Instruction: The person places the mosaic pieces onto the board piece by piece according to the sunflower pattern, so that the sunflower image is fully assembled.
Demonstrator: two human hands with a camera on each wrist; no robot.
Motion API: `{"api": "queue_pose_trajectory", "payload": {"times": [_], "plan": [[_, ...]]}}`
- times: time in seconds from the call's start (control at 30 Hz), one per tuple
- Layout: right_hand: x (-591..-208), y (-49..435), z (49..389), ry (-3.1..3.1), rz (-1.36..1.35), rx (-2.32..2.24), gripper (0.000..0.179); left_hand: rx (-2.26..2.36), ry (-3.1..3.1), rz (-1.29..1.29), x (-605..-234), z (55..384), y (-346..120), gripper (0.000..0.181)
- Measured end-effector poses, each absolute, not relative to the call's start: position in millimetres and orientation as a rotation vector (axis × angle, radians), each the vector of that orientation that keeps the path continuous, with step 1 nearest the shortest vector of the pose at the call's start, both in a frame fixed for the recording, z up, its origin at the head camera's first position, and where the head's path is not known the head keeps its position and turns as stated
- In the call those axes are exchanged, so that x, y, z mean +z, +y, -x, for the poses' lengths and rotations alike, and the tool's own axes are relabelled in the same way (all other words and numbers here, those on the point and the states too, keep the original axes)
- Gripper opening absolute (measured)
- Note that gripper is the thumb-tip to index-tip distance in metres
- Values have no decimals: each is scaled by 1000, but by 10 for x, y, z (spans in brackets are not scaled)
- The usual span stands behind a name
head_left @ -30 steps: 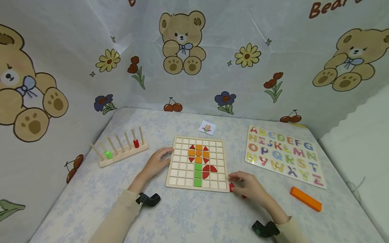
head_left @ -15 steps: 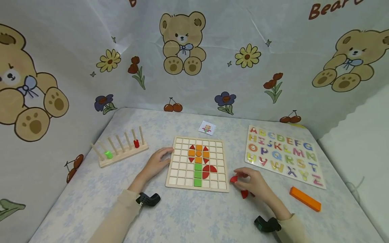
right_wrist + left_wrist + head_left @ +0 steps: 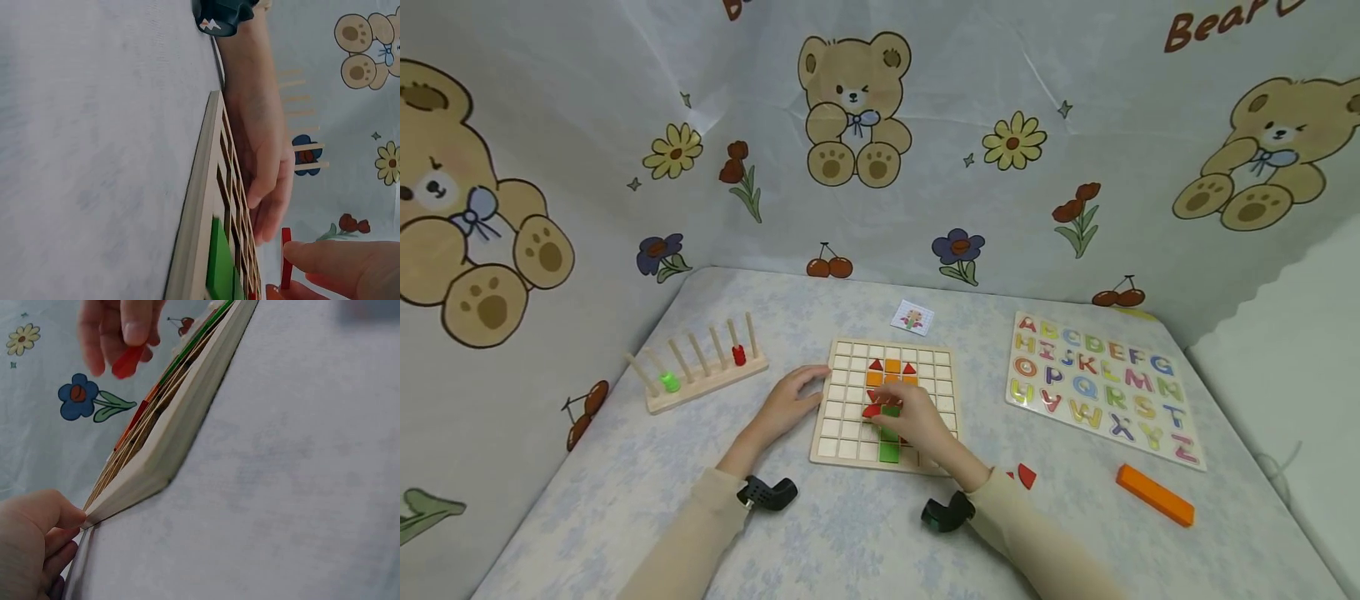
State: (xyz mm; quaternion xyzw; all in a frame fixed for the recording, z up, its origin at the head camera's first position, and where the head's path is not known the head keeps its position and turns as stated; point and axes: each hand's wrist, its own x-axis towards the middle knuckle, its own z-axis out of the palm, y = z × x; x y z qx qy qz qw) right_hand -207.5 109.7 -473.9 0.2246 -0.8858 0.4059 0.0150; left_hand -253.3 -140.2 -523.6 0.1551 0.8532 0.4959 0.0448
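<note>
My left hand (image 3: 786, 408) rests against the left edge of the wooden grid board (image 3: 850, 465), its fingers relaxed and touching the rim. Between thumb and fingers of my right hand (image 3: 921, 423) is a red quarter-circle tile (image 3: 871, 411), pinched over the board just left of the green column. The right wrist view shows that red tile (image 3: 286, 257) edge-on, above the grid. On the board lie orange tiles (image 3: 892, 367), small red triangles (image 3: 910, 369) and green square tiles (image 3: 889, 452). The right hand hides part of this pattern, including the red tiles to the right of the green column.
Loose red tiles (image 3: 1027, 476) lie right of the board. A small picture card (image 3: 913, 317) is behind it. At left stands a peg rack (image 3: 707, 383) with green and red beads. An alphabet board (image 3: 1105, 387) and an orange bar (image 3: 1155, 495) lie at right.
My right hand has picked up a red quarter-circle tile from the table right of the board and carried it left over the grid. The left hand has stayed at the board's edge.
</note>
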Motion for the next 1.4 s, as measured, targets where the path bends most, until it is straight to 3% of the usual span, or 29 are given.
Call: {"api": "queue_pose_trajectory", "payload": {"times": [0.3,0.7,1.0,1.2,1.4], "plan": [[-4812,790,2257,-2854,-722,1259,30,1507,2622,-505,-5207,2540,-1385,45],[-4795,858,2195,-2821,-774,1217,25,1507,2621,-519,-5194,2542,-1384,45],[-4720,1558,1834,-2816,-607,1164,22,1507,2615,-476,-5188,2543,-1370,47],[-4772,2158,1474,-2836,-297,994,28,1489,2624,-502,-5204,2536,-1387,47],[-4770,2463,1169,-2950,80,829,34,1478,2633,-492,-5230,2536,-1400,47]]}}
